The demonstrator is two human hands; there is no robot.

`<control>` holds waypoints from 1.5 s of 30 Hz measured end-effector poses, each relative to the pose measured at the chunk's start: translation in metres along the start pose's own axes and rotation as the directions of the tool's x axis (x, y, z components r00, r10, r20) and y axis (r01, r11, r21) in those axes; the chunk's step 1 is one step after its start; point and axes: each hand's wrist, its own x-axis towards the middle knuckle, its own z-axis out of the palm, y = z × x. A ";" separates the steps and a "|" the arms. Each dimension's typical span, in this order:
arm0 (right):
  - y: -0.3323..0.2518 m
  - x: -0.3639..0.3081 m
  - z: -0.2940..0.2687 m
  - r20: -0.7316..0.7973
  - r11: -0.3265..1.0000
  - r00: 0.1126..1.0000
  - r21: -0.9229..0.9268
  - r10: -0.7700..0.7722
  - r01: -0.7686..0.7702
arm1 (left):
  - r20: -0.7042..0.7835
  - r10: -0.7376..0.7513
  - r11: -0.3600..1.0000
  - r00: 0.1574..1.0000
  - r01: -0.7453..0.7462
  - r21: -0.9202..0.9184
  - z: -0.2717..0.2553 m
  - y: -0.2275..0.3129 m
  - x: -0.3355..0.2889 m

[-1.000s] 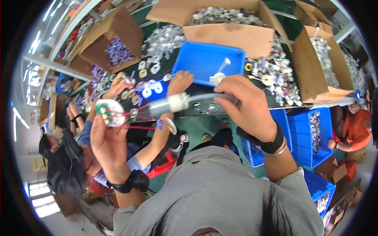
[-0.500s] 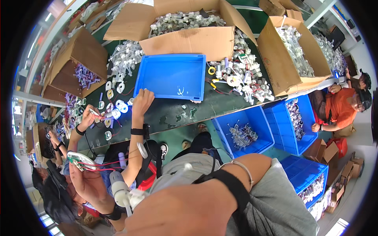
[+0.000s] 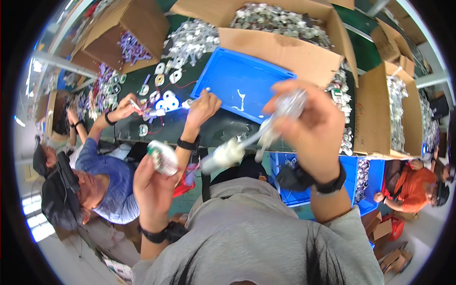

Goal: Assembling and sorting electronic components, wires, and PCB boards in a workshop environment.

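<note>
White disc (image 3: 165, 159) parts left fingers (image 3: 144, 174); right fingers (image 3: 291, 130) clasp clear piece (image 3: 290, 104).

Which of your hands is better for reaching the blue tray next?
Probably the right hand: it appears nearer the blue tray. The left hand, holding a round white piece, looks farther off, with a co-worker's hand between.

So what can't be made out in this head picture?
In the head view:
Translucent whitish piece: blurred, partly covered by the right fingers.
White-and-grey cylindrical part: details blurred.
Round white disc with green board in the left hand: details blurred.
Large brown cardboard box: far side cut off by top edge.
</note>
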 end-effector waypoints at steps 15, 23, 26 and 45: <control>0.080 0.052 -0.051 -0.070 0.988 0.995 -0.131 0.077 -0.086 | -0.135 -0.195 0.957 0.972 0.158 -0.242 0.000 -0.039 0.068; 0.079 0.052 -0.051 -0.059 0.994 0.993 -0.035 0.105 -0.107 | -0.131 -0.267 0.933 0.955 0.222 -0.283 0.006 -0.038 0.065; 0.079 0.052 -0.052 -0.059 0.991 0.992 -0.061 0.116 -0.119 | -0.134 -0.294 0.920 0.946 0.241 -0.310 0.006 -0.038 0.065; 0.156 0.051 -0.073 -0.107 0.951 0.950 -0.064 0.294 -0.301 | -0.209 -0.279 0.960 0.937 0.264 -0.097 -0.005 -0.069 0.083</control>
